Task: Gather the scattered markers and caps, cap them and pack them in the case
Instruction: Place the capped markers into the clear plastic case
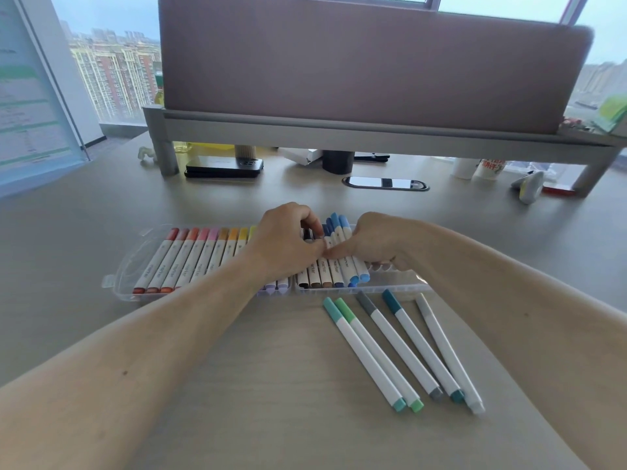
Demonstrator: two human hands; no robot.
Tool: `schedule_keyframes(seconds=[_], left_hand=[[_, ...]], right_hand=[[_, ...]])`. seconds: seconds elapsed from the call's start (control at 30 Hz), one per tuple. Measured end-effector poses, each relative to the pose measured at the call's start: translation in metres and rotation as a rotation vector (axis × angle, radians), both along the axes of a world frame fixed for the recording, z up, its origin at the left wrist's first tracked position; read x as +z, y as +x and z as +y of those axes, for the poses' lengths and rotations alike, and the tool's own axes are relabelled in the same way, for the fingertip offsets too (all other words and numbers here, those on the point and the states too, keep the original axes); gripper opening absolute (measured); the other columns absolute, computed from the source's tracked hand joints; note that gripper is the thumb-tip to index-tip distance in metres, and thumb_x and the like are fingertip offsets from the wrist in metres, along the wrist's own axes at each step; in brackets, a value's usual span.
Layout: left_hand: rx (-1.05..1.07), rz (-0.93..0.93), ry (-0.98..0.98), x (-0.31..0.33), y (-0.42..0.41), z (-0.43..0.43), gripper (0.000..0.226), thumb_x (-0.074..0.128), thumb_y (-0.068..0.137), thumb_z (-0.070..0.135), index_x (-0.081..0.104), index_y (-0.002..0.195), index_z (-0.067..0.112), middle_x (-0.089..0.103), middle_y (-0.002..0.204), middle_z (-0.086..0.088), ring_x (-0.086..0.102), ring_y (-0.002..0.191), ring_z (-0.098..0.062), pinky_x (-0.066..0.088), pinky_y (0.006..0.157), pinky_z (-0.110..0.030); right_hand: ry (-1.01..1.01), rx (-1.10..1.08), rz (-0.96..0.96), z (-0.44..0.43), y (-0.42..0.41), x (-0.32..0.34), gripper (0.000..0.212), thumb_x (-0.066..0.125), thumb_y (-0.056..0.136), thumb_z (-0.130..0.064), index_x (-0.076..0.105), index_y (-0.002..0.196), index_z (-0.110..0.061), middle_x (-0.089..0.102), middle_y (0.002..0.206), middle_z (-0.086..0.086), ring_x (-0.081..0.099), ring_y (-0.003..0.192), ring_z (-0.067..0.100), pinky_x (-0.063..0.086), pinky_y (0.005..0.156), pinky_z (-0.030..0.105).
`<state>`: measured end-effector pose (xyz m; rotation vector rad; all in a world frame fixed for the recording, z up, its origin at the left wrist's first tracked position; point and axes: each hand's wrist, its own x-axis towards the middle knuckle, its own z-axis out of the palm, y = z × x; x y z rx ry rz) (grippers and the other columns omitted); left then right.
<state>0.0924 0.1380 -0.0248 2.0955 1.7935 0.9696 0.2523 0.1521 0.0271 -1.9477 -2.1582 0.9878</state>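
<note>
Pale wood desk point(237, 368) fills most of my view, with a window point(115, 72) onto apartment blocks in the upper left and a mauve panel point(356, 62) standing on a grey shelf point(339, 134) across the top. Under that shelf I see a dark phone point(224, 166) left of centre and a paper cup point(488, 168) toward the right.

At mid-frame lies the clear case point(125, 266), open. Its left half holds a neat row of red, orange, pink and yellow markers point(190, 262), and brown markers point(320, 276) sit in its right half. Both hands meet over that right half. The right hand point(373, 239) grips a bunch of blue markers point(342, 228), thumb on top and fingers curled beneath. The bunch sits tilted above the row, its far caps poking past the case's back edge. The left hand point(285, 242) has its fingers curled in, the tips pinching at the barrels of the same bunch; I cannot tell which one it has.

Just below the case, right of centre, five loose markers point(400, 346) lie side by side on the desk, all capped: two green, one grey, one dark teal and one pale grey.
</note>
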Motion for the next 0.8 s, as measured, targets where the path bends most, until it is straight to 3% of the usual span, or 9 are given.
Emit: schedule_keyframes(seconds=[0.27,0.37,0.5,0.6,0.8], left_hand=[[-0.007,-0.016,0.017,-0.001,-0.002,0.000,0.017,0.077,0.086,0.039,0.067,0.094,0.029,0.064,0.092,0.014,0.062,0.081,-0.005,0.045,0.059,-0.013],[-0.005,-0.022,0.018,-0.001,-0.002,0.001,0.015,0.075,0.087,0.038,0.067,0.095,0.029,0.064,0.092,0.015,0.062,0.081,-0.003,0.045,0.060,-0.012],[0.000,-0.013,0.011,-0.002,-0.002,0.001,0.011,0.075,0.087,0.032,0.066,0.093,0.031,0.064,0.093,0.016,0.060,0.081,-0.001,0.042,0.060,-0.010],[0.005,0.000,0.001,-0.002,-0.001,0.000,0.011,0.074,0.088,0.030,0.065,0.093,0.031,0.061,0.090,0.017,0.060,0.078,-0.001,0.042,0.059,-0.011],[0.000,0.005,0.011,-0.001,0.000,-0.002,0.007,0.072,0.088,0.028,0.066,0.093,0.027,0.060,0.088,0.016,0.059,0.079,-0.003,0.040,0.060,-0.011]], right_hand=[[-0.004,-0.006,0.026,0.001,-0.002,0.000,0.034,0.072,0.095,-0.038,0.058,0.089,-0.008,0.067,0.078,0.004,0.052,0.058,0.013,0.041,0.048,0.022],[0.006,-0.049,0.082,0.002,0.000,-0.001,0.032,0.072,0.095,-0.038,0.058,0.093,-0.009,0.071,0.077,0.003,0.059,0.058,0.013,0.045,0.047,0.020],[0.013,-0.079,0.132,0.003,0.002,-0.002,0.037,0.071,0.095,-0.040,0.062,0.101,-0.004,0.075,0.080,0.008,0.054,0.059,0.015,0.041,0.043,0.019],[0.007,-0.117,0.139,0.007,0.010,0.004,0.040,0.073,0.093,-0.041,0.061,0.104,-0.005,0.077,0.091,0.012,0.057,0.067,0.017,0.045,0.051,0.020],[-0.053,-0.166,0.124,0.014,0.034,0.009,0.037,0.078,0.088,-0.037,0.063,0.102,-0.007,0.076,0.091,0.010,0.066,0.078,0.019,0.050,0.064,0.026]])
